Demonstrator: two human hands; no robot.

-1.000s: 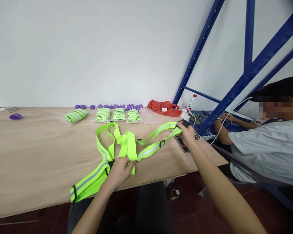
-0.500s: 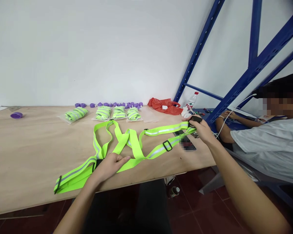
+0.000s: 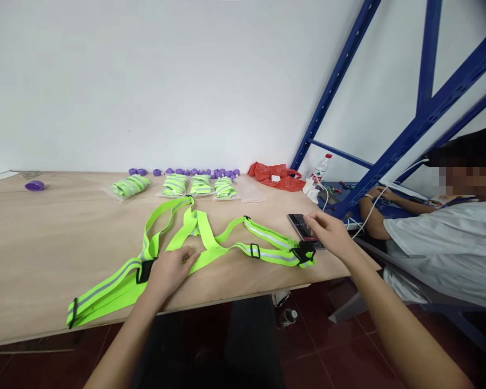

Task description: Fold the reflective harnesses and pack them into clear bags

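A neon-green reflective vest (image 3: 213, 252) of elastic straps with grey stripes lies spread along the front of the table. My left hand (image 3: 172, 273) rests on its lower middle strap, fingers curled round the band with the thumb towards the right. Beside that wrist sits a black buckle (image 3: 144, 271). At the vest's right end, another black buckle (image 3: 304, 252) lies on the table, apart from either hand. My right hand (image 3: 330, 232) hovers over the right side of a phone (image 3: 299, 222), fingers loosely bent and nothing visible in them; whether they touch it I cannot tell.
Several bagged green vests (image 3: 175, 185) lie near the wall, before a row of purple rolls (image 3: 218, 173). Behind the phone are a red plastic bag (image 3: 277, 176) and a water bottle (image 3: 321, 168). A blue metal rack (image 3: 378, 167) stands at right, where another person (image 3: 449, 232) sits.
My right hand has let go of the vest's right-hand buckle end, which now lies on the table lower and further left. My left hand has shifted slightly left with the straps.
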